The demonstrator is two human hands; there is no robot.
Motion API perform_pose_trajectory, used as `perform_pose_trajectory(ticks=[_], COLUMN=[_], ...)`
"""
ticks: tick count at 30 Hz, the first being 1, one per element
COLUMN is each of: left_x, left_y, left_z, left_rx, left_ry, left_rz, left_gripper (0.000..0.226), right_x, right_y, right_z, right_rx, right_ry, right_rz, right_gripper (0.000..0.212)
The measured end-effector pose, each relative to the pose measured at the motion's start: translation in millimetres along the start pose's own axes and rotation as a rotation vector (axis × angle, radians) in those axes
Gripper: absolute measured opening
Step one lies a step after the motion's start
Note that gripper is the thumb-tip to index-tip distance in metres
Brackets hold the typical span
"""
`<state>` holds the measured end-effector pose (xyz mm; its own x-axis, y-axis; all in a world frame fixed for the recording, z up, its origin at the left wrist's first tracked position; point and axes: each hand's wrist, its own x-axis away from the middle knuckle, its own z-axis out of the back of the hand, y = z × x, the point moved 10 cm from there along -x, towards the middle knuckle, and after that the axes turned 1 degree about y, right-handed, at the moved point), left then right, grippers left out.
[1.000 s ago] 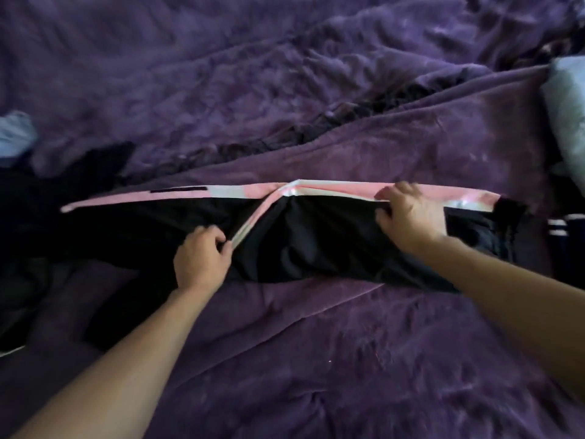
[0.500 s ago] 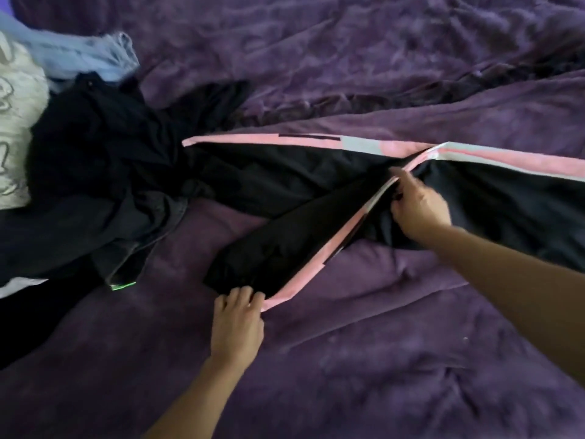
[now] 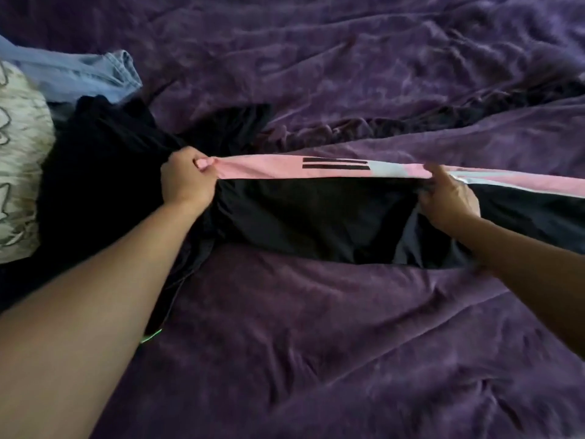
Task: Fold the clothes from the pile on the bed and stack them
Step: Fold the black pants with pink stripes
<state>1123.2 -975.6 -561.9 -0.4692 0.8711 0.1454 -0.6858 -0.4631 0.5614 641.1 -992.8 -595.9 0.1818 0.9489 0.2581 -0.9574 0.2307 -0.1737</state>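
Black track pants (image 3: 319, 213) with a pink and white side stripe (image 3: 259, 167) lie stretched across the purple bed. My left hand (image 3: 186, 179) grips the stripe's left end in a fist, beside the clothes pile. My right hand (image 3: 448, 198) holds the pants further right, fingers curled over the stripe's edge. The pants run on to the right edge of the frame. The pile (image 3: 95, 153) of dark clothes sits at the left.
A purple blanket (image 3: 316, 343) covers the bed in rumpled folds. At the far left a light blue denim garment (image 3: 79, 74) and a white patterned garment (image 3: 19, 160) lie with the pile.
My left hand went from the near leg end up to the stripe's left end by the pile. The two legs now lie together. My right hand stayed at the middle.
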Motion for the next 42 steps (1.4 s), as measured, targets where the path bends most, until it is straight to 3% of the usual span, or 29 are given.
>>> perform_pose_trajectory(ticks=[3,7,10,13,15,18,22,26,30,34,37,39,42], left_x=[-13.4,-7.1,-5.0,2.7,7.1,0.0,-9.1,15.4,76.1,141.6,176.3,199.8,230.7], left_y=[-31.1,-49.0,-55.0,-62.1,-64.3,-49.0,19.5,115.8,208.6,256.6,269.7,268.2,250.1], left_z=[-28.3,-52.3,-59.8,-68.8,-66.3,-52.4,-27.0,-38.1,-86.2,-164.6,-224.0,-263.8,-305.3], left_rx=[-0.023,0.009,0.169,0.446,0.462,0.485,0.442,0.526,0.426,0.154,0.128,0.09,-0.235], left_ry=[-0.032,-0.003,-0.044,-0.194,-0.257,-0.227,-0.168,-0.347,-0.46,-0.503,-0.553,-0.667,-0.754], left_rz=[0.159,0.242,0.339,0.478,0.511,0.411,0.16,0.03,-0.138,-0.211,-0.232,-0.251,-0.327], left_gripper=[0.025,0.045,0.05,0.032,0.017,0.007,0.013,0.025,0.039,0.034,0.034,0.049,0.063], right_x=[-17.9,-27.5,-17.0,24.0,51.0,44.8,35.7,46.9,69.3,93.5,101.6,99.4,94.9], right_y=[-13.3,-20.5,-29.2,-83.7,-108.8,-95.2,-92.3,-71.7,-4.1,79.8,132.3,165.0,200.9], right_z=[-20.4,-68.6,-66.5,-47.9,-67.6,-100.5,-104.4,-74.5,-17.7,12.2,9.2,-0.5,-14.2], right_rx=[-0.001,0.031,0.063,0.115,0.189,0.239,0.258,0.132,-0.062,-0.16,-0.157,-0.144,-0.145], right_ry=[-0.053,-0.207,-0.152,0.108,0.064,-0.118,-0.155,-0.136,0.04,0.118,0.097,0.038,-0.092], right_rz=[0.054,0.04,0.007,0.353,0.527,0.413,0.405,0.343,0.202,0.058,-0.001,-0.029,-0.005], right_gripper=[0.055,0.062,0.062,0.057,0.059,0.073,0.078,0.071,0.056,0.048,0.047,0.047,0.046])
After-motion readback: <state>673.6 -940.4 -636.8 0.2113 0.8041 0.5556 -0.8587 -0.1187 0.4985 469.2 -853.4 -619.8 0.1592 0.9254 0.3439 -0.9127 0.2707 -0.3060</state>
